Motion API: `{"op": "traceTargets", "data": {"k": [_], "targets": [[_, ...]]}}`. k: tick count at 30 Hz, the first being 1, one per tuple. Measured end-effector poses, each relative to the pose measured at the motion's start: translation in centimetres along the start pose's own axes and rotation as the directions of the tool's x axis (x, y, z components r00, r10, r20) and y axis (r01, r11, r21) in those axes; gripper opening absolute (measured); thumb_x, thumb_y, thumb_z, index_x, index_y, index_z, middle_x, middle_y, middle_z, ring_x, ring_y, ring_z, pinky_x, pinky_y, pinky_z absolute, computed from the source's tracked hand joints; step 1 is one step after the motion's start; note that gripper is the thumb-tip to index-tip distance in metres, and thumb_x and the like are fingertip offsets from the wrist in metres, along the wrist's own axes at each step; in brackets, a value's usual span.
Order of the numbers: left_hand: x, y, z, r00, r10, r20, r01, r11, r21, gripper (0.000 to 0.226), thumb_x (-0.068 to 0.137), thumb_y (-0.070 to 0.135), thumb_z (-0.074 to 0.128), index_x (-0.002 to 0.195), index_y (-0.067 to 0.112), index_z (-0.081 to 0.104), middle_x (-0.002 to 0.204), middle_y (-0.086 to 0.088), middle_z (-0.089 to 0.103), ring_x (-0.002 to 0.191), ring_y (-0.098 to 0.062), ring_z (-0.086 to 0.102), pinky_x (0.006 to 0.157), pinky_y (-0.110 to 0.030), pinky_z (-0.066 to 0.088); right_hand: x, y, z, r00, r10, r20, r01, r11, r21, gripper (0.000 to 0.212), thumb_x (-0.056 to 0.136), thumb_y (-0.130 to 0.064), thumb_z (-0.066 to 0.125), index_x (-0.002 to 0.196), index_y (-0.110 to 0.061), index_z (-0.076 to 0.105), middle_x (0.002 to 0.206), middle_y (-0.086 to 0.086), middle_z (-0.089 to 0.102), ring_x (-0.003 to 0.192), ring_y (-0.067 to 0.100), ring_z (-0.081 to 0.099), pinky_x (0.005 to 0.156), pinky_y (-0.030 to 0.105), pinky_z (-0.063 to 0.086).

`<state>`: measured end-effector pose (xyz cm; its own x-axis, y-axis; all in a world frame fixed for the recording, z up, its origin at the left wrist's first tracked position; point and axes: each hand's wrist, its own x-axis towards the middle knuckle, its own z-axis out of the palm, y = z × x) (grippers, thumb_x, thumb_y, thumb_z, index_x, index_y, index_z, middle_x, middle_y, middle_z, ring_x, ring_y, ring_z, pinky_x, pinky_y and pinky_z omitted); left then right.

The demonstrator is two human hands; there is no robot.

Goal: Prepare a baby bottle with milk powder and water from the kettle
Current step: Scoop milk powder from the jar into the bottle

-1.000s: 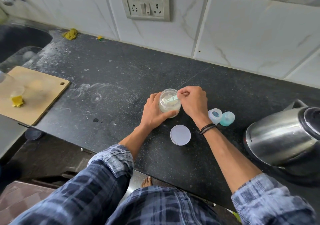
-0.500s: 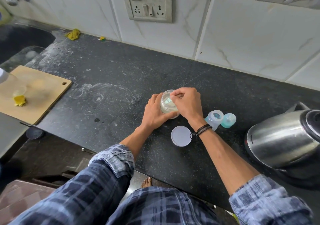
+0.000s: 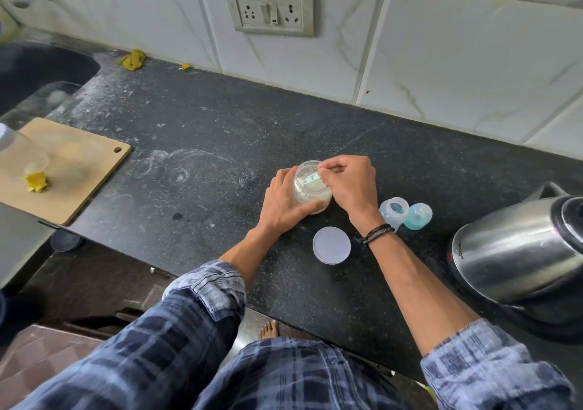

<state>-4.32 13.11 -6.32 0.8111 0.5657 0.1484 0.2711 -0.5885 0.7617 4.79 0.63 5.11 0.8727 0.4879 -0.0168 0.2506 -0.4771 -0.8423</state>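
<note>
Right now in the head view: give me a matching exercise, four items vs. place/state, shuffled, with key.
Items:
1. powder jar
2. white round lid
3. baby bottle
4. scoop

Places/states:
A. standing open on the counter, between the right wrist and a teal cap
B. held in the right hand, dipped into the jar's mouth
C. lying flat on the counter, nearer the person than the jar
D. steadied in the grip of the left hand

Pairs: 1-D, 2-C, 3-A, 4-B
</note>
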Motion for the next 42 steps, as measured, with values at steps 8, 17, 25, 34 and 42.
{"op": "traceTargets", "data": {"k": [8, 17, 25, 34, 42], "targets": [[0.0, 0.0, -0.1, 1.0, -0.01, 0.005, 0.01, 1.0, 0.012, 0.088, 0.069, 0.078, 0.072, 0.143, 0.038, 0.046, 0.131, 0.01, 0.047, 0.121, -0.011, 0.046, 0.106, -0.043, 0.043, 0.8, 1.9, -1.0, 0.984, 0.17, -0.061, -0.156, 0.971, 0.182, 0.012, 0.086, -0.009, 0.078, 0.09, -0.019, 0.083, 0.067, -0.014, 0.073, 0.07, 0.001, 0.073, 0.078, 0.031, 0.065], [-0.1, 0.4, -0.3, 1.0, -0.016, 0.001, 0.016, 1.0, -0.01, 0.089, 0.067, 0.075, 0.073, 0.143, 0.036, 0.048, 0.134, 0.007, 0.049, 0.123, -0.015, 0.047, 0.106, -0.045, 0.043, 0.4, 4.2, -1.8, 0.925, 0.38, -0.019, -0.332, 0.83, 0.449, 0.012, 0.089, -0.001, 0.076, 0.097, -0.007, 0.08, 0.089, 0.006, 0.078, 0.087, 0.02, 0.077, 0.076, 0.026, 0.063], [-0.3, 0.8, -0.3, 0.999, -0.031, 0.006, 0.031, 0.999, -0.025, 0.087, 0.066, 0.073, 0.073, 0.142, 0.038, 0.047, 0.133, 0.011, 0.046, 0.122, -0.014, 0.046, 0.106, -0.044, 0.043, -0.2, 4.7, -1.3, 0.916, 0.4, 0.023, -0.368, 0.817, 0.443, 0.013, 0.095, -0.002, 0.071, 0.105, -0.004, 0.078, 0.089, 0.004, 0.076, 0.084, 0.016, 0.074, 0.072, 0.022, 0.061], [-0.2, 0.8, -0.3, 0.999, -0.038, 0.006, 0.038, 0.999, -0.013, 0.086, 0.067, 0.072, 0.075, 0.141, 0.039, 0.047, 0.134, 0.009, 0.048, 0.124, -0.014, 0.046, 0.106, -0.045, 0.043, -0.6, 4.4, -1.0, 0.873, 0.485, 0.053, -0.425, 0.705, 0.568, 0.009, 0.096, 0.0, 0.069, 0.1, -0.005, 0.077, 0.09, 0.009, 0.076, 0.082, 0.015, 0.075, 0.068, 0.019, 0.059], [-0.2, 0.6, -0.3, 1.0, -0.028, 0.001, 0.028, 1.0, -0.013, 0.085, 0.068, 0.069, 0.078, 0.142, 0.038, 0.047, 0.135, 0.01, 0.048, 0.124, -0.013, 0.046, 0.107, -0.045, 0.043, -0.4, 3.7, -0.9, 0.884, 0.468, -0.009, -0.398, 0.762, 0.511, 0.019, 0.094, 0.0, 0.069, 0.085, -0.016, 0.075, 0.084, 0.004, 0.076, 0.079, 0.014, 0.075, 0.063, 0.016, 0.058]]}}
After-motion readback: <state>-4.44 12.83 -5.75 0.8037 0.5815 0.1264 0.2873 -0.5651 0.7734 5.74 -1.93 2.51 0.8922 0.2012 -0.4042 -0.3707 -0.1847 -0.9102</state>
